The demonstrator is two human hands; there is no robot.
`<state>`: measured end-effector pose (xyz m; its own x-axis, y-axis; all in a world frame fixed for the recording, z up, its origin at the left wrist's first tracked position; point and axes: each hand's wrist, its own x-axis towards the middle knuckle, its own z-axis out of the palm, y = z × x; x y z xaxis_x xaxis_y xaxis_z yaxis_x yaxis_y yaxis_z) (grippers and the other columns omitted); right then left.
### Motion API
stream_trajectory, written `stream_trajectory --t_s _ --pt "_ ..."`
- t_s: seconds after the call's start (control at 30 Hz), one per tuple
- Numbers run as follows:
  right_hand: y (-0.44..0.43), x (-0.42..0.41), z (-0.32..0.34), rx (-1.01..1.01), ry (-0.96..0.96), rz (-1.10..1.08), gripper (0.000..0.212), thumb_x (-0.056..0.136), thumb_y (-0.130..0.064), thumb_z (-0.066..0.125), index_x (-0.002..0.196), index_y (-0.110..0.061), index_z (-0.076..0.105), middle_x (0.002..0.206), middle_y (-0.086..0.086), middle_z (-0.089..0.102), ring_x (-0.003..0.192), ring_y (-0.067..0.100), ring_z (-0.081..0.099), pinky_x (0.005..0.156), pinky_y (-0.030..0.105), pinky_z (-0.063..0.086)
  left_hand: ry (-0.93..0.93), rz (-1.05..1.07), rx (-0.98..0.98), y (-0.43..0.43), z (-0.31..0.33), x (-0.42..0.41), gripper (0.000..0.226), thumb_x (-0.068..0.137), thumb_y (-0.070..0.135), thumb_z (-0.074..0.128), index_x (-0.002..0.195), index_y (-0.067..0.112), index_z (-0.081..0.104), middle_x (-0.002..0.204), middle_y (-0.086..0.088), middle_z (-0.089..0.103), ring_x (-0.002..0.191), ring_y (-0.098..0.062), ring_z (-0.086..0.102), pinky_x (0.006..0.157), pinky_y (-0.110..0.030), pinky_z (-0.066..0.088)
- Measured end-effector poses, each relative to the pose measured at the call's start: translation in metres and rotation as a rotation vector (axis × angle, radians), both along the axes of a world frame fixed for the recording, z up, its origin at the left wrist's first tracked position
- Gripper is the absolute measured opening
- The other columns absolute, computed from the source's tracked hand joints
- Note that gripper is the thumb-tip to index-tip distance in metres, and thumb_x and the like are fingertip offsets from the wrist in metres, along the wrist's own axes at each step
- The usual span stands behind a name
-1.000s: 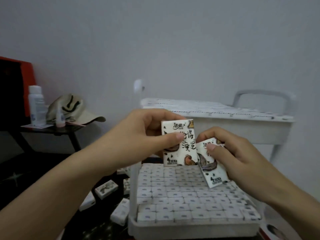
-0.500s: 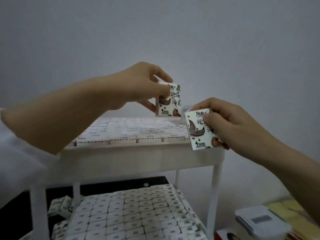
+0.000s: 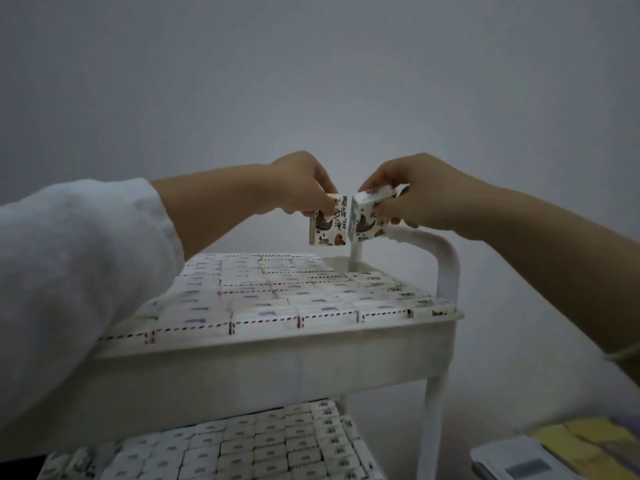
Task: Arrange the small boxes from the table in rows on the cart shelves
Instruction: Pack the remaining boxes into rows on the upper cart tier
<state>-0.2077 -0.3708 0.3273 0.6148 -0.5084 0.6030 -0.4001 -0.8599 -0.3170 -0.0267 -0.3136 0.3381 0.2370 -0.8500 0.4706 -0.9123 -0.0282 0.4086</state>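
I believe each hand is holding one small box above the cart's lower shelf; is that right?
Not quite: the head view shows the left hand holding the left box and the right hand the right box above the top shelf.

The one head-worn wide-angle camera sits close to the cart (image 3: 429, 427), about level with its top shelf (image 3: 277, 368) (looking more forward than down), and faces a plain wall (image 3: 311, 81) behind.
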Motion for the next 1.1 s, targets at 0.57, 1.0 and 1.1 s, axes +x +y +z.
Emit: stream_trajectory --t_s 0.57,1.0,1.1 --pt "-0.029 0.034 -0.015 -0.352 0.614 -0.127 0.022 0.082 -0.033 0.074 0.104 -0.033 0.068 0.090 -0.017 0.067 0.098 0.008 0.058 0.085 0.029 0.044 -0.055 -0.134 0.020 -0.053 -0.017 0.011 0.023 0.088 0.023 0.068 0.109 0.013 0.068 0.087 -0.008 0.074 0.053 -0.004 0.065 0.058 -0.020 0.058" --pt "-0.014 0.032 -0.022 -0.471 0.741 -0.206 0.030 0.093 -0.016 0.052 0.107 -0.035 0.070 0.103 -0.012 0.070 0.097 0.014 0.064 0.090 0.034 0.051 0.068 -0.149 0.318 -0.049 -0.044 0.014 0.029 0.077 0.028 0.080 0.103 0.024 0.069 0.100 0.003 0.074 0.096 -0.008 0.066 0.076 -0.017 0.043" --pt "-0.012 0.027 -0.022 -0.579 0.641 -0.213 0.037 0.094 -0.010 0.047 0.112 -0.036 0.066 0.107 -0.013 0.068 0.104 0.014 0.059 0.088 0.027 0.044 0.092 -0.139 0.333 -0.048 -0.050 0.014 0.018 0.079 0.029 0.078 0.096 0.028 0.074 0.100 0.008 0.073 0.101 -0.006 0.062 0.078 -0.013 0.039"
